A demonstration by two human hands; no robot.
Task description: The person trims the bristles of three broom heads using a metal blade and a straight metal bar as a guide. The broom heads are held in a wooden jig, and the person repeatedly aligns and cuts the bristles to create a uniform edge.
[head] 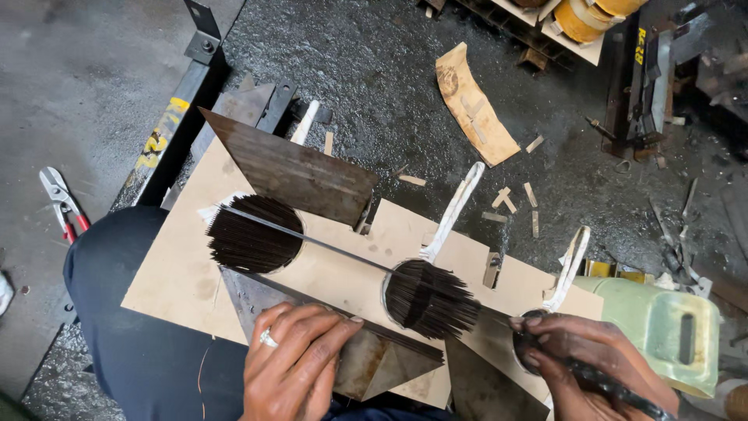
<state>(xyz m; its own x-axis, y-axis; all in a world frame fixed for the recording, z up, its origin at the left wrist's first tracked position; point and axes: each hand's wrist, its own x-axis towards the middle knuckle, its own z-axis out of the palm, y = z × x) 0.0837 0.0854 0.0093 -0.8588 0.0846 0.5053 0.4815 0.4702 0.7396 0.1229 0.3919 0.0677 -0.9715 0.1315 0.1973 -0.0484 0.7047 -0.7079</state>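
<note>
The left hand [300, 359] lies flat with fingers together, pressing on the near edge of the tan board [175, 273], gripping nothing. The right hand [580, 359] is closed around a dark rod [615, 390] at the board's right end. A thin metal strip [327, 248] runs across two round holes packed with dark laminations [253, 234]. A rusty steel plate [300, 171] overlaps the far edge. Red-handled snips [62, 201] lie on open floor at left; a pale green jug [670, 327] crowds the right.
</note>
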